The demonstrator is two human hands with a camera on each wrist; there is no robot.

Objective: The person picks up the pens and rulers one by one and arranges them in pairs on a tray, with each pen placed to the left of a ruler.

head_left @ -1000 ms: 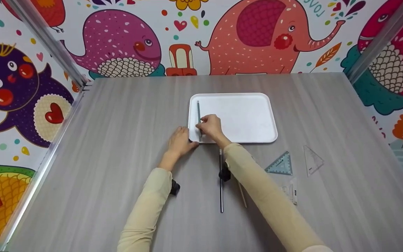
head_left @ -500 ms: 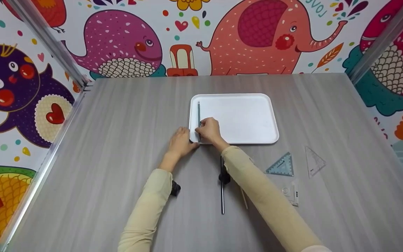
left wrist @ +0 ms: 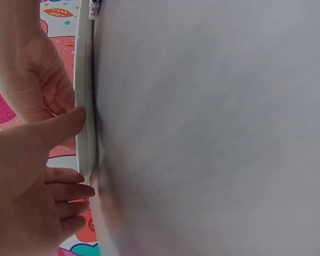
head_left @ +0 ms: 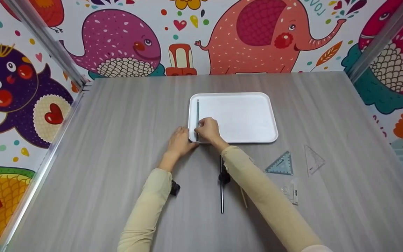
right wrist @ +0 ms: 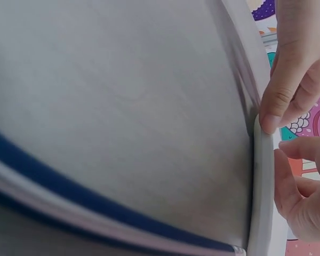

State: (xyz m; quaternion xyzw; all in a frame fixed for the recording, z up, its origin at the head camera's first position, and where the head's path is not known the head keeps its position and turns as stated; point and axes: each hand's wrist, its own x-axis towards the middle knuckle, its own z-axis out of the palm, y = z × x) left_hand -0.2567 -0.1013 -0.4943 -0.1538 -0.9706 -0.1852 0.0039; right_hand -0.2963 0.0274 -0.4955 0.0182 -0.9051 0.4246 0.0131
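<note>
Pencil (head_left: 198,110), slim and teal, lies in the white tray (head_left: 243,119), lengthwise along its left side; behind everything stands the colourful printed wall (head_left: 187,33); the grey wood-grain table (head_left: 117,122) spreads out before it, and the tray sits on that, around the middle; pale yellow sleeves (head_left: 145,206) reach in from the near edge, with a small black device (head_left: 175,188) by each wrist. Left hand (head_left: 180,141) holds the tray's near left corner, its thumb on the near rim and its fingers at the left side; right hand (head_left: 209,129) reaches over the near rim, thumb and bent fingers pinching the pencil toward its nearer end. On the table, a dark stick (head_left: 222,199) runs partly beneath the right wrist, a pale stick (head_left: 244,197) just beside it, half hidden by the sleeve; right of these lie a blue set square (head_left: 281,164) and a clear set square (head_left: 314,161), apart from each other; nearer the right forearm rests a little clear item (head_left: 290,193), too small to identify.
</note>
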